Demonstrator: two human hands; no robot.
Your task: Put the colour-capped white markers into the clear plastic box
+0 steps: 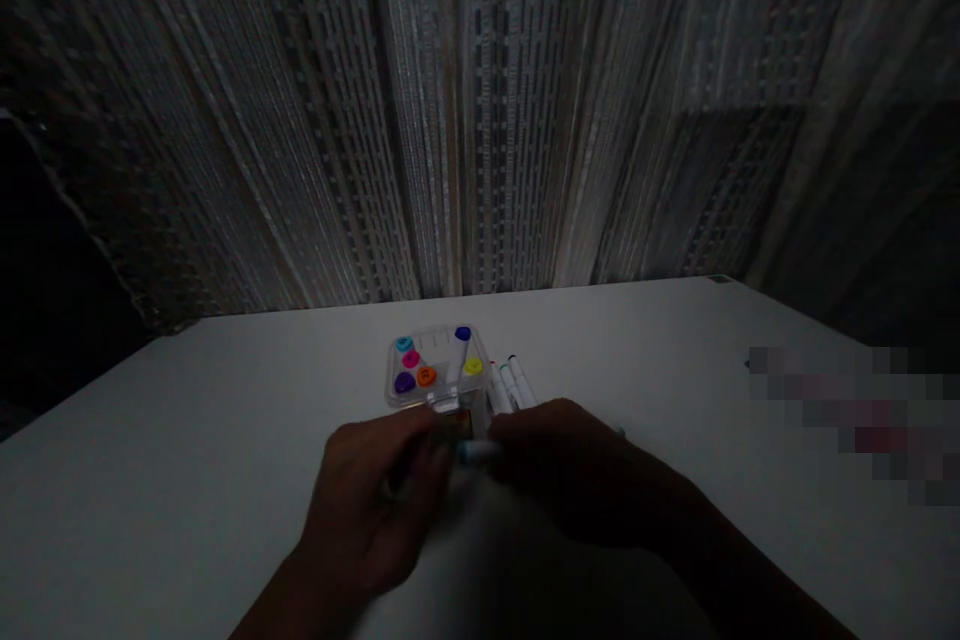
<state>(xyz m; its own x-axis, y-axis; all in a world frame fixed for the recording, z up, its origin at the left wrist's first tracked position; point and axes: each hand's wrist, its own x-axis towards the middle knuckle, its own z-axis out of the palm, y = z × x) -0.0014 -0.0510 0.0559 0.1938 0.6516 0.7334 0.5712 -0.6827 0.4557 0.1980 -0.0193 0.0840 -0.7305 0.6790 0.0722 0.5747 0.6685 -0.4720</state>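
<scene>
My right hand is closed round a white marker with a teal end that points left. Facing it, my left hand has its thumb and fingers curled together near that teal end; what lies between them is too dark to make out. Just beyond my hands is an open clear plastic case, partly hidden by my left fingers. Round coloured pieces show in its far part, among them an orange one and a purple one. A blue-ended white marker stands tilted there.
Several white markers lie side by side right of the case, partly behind my right hand. The white table reaches back to a patterned curtain. A blurred-out patch covers the right edge. The light is dim.
</scene>
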